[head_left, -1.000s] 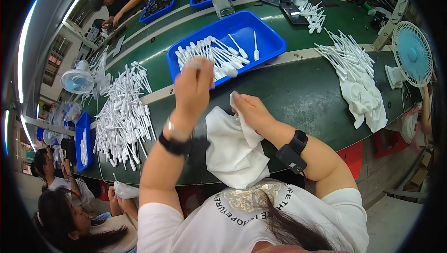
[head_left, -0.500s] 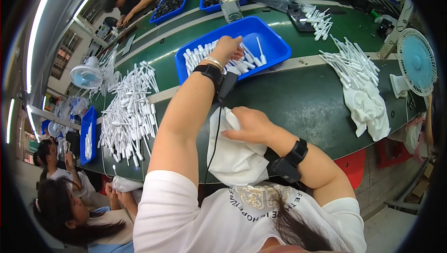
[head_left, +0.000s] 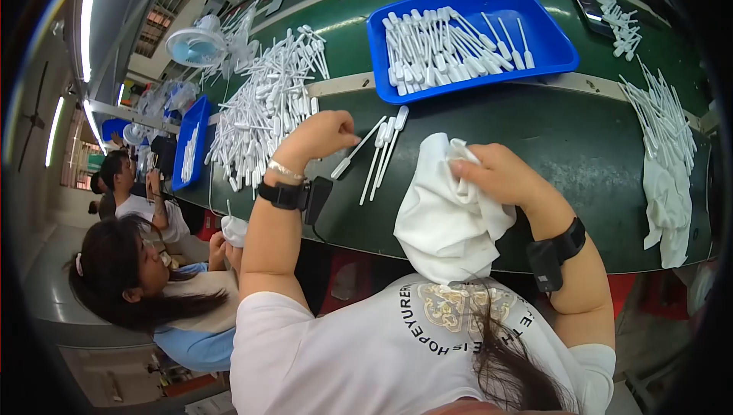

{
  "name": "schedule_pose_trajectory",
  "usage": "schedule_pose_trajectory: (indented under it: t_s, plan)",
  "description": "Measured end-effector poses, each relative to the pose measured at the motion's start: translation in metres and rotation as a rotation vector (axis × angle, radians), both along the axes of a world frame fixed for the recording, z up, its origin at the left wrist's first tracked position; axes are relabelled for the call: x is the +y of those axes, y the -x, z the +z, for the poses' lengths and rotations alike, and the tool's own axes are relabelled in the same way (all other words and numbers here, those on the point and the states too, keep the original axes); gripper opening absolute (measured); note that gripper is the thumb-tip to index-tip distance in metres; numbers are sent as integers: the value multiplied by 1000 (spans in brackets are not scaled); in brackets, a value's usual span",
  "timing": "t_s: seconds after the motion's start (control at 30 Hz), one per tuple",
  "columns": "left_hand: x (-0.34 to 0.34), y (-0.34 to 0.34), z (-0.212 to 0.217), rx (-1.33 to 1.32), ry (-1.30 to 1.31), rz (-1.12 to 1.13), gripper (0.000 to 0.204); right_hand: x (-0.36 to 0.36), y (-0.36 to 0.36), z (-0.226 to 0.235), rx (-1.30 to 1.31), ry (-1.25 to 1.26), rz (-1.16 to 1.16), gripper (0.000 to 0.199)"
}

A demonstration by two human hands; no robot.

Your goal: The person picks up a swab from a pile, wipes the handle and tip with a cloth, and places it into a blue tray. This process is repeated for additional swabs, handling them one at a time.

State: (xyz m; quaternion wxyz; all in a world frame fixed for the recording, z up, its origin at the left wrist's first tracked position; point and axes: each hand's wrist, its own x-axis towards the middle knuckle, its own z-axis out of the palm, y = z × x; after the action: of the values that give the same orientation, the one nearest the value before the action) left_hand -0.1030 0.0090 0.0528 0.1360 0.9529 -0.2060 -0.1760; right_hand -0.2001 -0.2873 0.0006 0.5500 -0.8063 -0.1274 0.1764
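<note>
1. Head view, far left: other people sit along the line, one with long dark hair [head_left: 114,277] just beside the wearer, holding something white that is too small to make out.
2. A heap of thin white plastic sticks [head_left: 263,109] sprawls over the dark green bench [head_left: 580,155], with a small pale-blue fan [head_left: 196,45] behind it and a long blue plastic tray [head_left: 189,140] at its left edge.
3. The left hand [head_left: 321,136], with a black band on the wrist, is curled with the fingers drawn together. It seems to pinch the end of one stick from a small bunch of white plastic sticks [head_left: 379,151] lying fanned on the bench just beside it. The exact grip is hidden.
4. The right hand [head_left: 496,178] pinches a fold of a crumpled white cloth [head_left: 443,216] between thumb and fingers. The cloth drapes off the bench's near edge toward the wearer's chest.
5. Behind both hands a shallow blue plastic tray [head_left: 550,48] holds more sticks in loose rows. Further right lie another spread of sticks [head_left: 664,117] and a second white cloth [head_left: 668,201].
6. Risks, as I judge them: the fanned bunch lies near the bench edge, so a sweep of the wrist or the cloth could knock sticks to the floor. A loose pinch could drop the stick, and the bunch could get muddled with the big heap.
</note>
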Motion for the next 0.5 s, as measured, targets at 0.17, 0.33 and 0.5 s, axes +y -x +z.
schedule_pose_trajectory:
  t_s: [0.17,0.33,0.5]
  plan:
    - [19,36,-18,-88,-190,23,23,0,-2,-3,63,-54,-102,30]
    - [45,39,-22,80,-19,148,25,6,0,-2,41,-102,-149,28]
    - [41,51,-13,491,543,263,18,-2,-5,-2,69,-421,-475,28]
